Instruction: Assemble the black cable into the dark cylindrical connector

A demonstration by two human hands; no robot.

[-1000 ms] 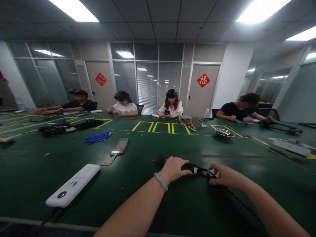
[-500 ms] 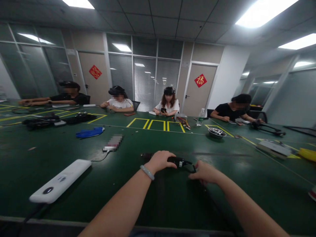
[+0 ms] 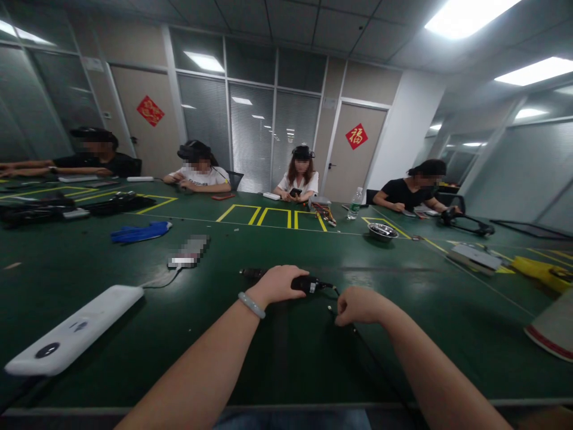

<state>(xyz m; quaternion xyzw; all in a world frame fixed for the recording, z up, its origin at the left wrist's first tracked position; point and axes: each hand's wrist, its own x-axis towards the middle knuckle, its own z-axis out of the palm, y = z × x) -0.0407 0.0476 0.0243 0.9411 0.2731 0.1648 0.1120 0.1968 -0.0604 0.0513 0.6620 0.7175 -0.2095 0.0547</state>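
My left hand (image 3: 278, 285) lies over a black tube-shaped tool (image 3: 302, 282) on the green table (image 3: 313, 352), fingers wrapped round its middle. One end of the tool sticks out to the left of the hand. A thin black cable (image 3: 333, 290) leaves the tool's right end and runs to my right hand (image 3: 358, 305). That hand is closed in a pinch on the cable, just right of the tool. A pale bead bracelet (image 3: 251, 304) circles my left wrist.
A white power bank (image 3: 74, 329) with a cable lies at near left, a blurred phone (image 3: 188, 253) and a blue glove (image 3: 139, 232) beyond it. A metal bowl (image 3: 382, 231) and water bottle (image 3: 355, 203) stand farther off. Several people sit along the far side.
The camera has turned to the right, so everything slides left in the picture. My right hand has drawn a little away from the tool's end and downward along the cable. My left hand keeps its grip.
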